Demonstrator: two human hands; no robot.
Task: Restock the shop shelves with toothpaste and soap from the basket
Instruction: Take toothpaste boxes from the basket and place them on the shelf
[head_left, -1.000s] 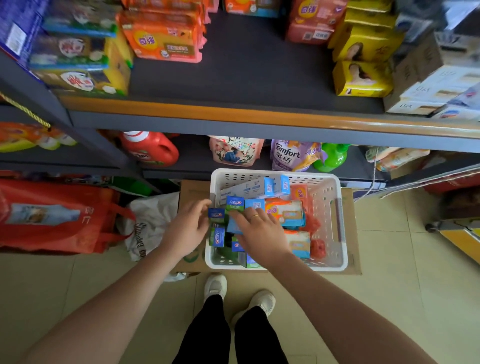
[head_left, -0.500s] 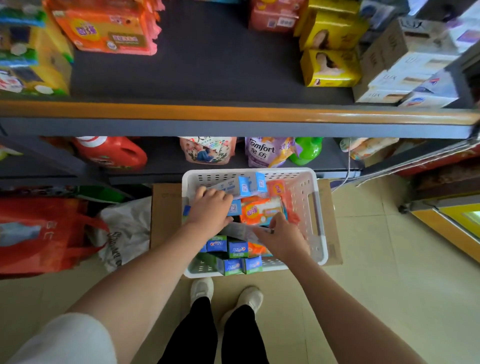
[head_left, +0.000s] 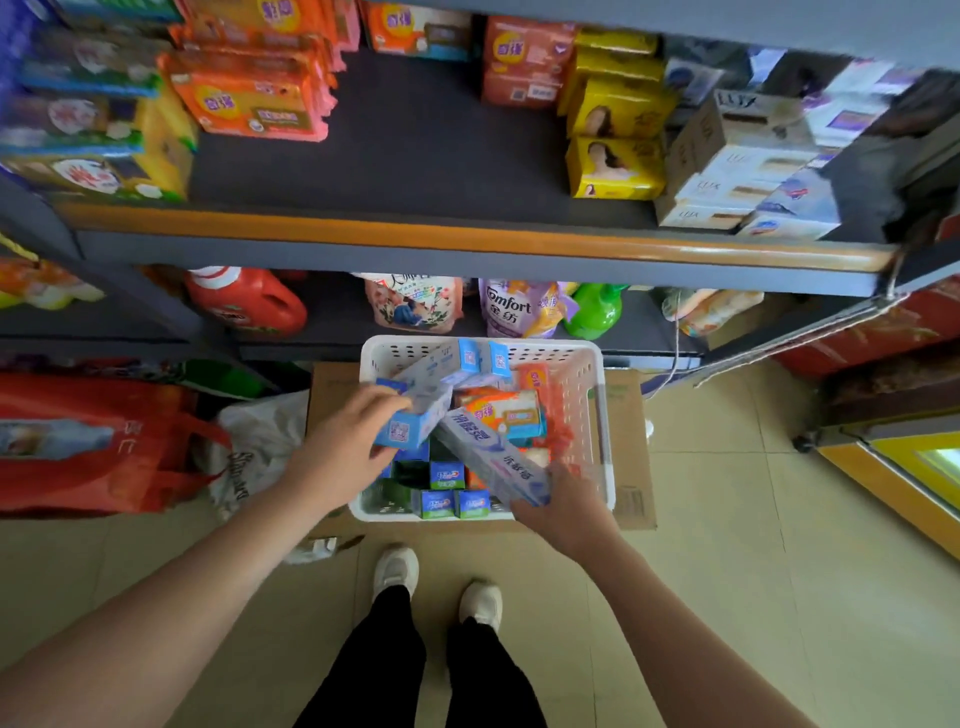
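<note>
A white plastic basket (head_left: 592, 395) stands on a flat cardboard sheet on the floor below the shelves. It holds blue and green toothpaste boxes and orange soap packs (head_left: 506, 415). My left hand (head_left: 345, 447) grips a pale blue toothpaste box (head_left: 415, 421) by its near end, lifted above the basket. My right hand (head_left: 566, 506) holds the near end of a long silver-blue toothpaste box (head_left: 488, 457) that slants up and left over the basket. The dark shelf (head_left: 415, 156) above has a bare middle between orange packs and yellow boxes.
A red detergent jug (head_left: 244, 301), pouches and a green bottle (head_left: 592, 312) stand on the low shelf behind the basket. A red bag (head_left: 93, 441) and a white bag (head_left: 260, 441) lie at the left. My feet (head_left: 436, 582) stand just before the basket.
Both hands have closed on toothpaste boxes and raised them out of the basket. The view has tilted up, showing more of the upper shelf.
</note>
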